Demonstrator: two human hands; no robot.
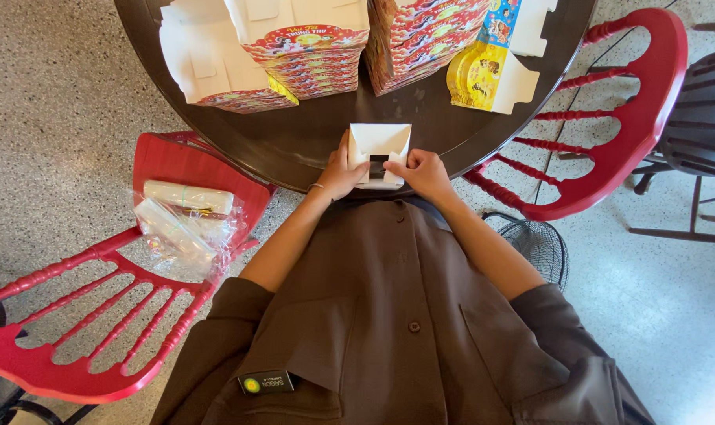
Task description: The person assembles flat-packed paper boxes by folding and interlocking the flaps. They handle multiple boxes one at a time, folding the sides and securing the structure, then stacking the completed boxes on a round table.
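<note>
Matt white cardboard box [379, 149]; dark, smooth, faintly glossy wooden tabletop [310, 134]; glossy printed card stacks [310, 55]; shiny red-painted chair [192, 169] under crinkled clear plastic bags [180, 232]; speckled polished stone floor [51, 102]; matt brown cloth shirt [389, 315]

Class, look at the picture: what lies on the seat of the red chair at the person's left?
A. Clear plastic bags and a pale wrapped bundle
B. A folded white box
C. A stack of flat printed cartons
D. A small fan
A: the red chair bears crumpled clear plastic bags and a pale wrapped bundle; both hands are at the white box on the table.
</note>
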